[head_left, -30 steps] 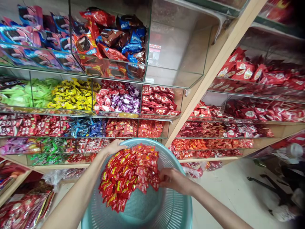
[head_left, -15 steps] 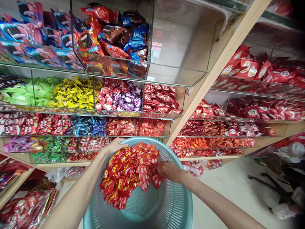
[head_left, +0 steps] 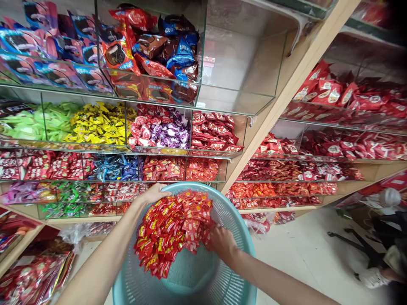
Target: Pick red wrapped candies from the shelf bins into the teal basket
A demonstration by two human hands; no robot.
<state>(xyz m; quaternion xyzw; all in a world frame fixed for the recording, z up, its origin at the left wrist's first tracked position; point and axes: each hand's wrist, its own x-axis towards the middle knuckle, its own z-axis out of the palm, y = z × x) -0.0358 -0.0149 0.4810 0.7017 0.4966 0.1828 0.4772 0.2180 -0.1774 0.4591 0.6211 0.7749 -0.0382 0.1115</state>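
A teal plastic basket (head_left: 233,271) with perforated sides stands in front of me, tilted so its inside faces me. Small red candy packets (head_left: 165,237), many with yellow lettering, are heaped against its far side. My left hand (head_left: 155,194) grips the basket's far left rim, thumb over the edge. Inside the basket, my right hand (head_left: 222,241) is closed at the right edge of the heap, its curled fingers on red packets with round prints. Its fingertips are partly hidden among the packets.
Glass-fronted shelves hold yellow candies (head_left: 101,123), green packets (head_left: 47,120) and wrapped snacks (head_left: 149,46). A slanting wooden post (head_left: 254,140) divides them from more shelves on the right. A clear plastic bag (head_left: 74,233) lies below; a person's shoe (head_left: 373,277) shows at right.
My right hand has shifted slightly down and left along the heap's right edge, fingers curled at the packets. My left hand stays on the rim.
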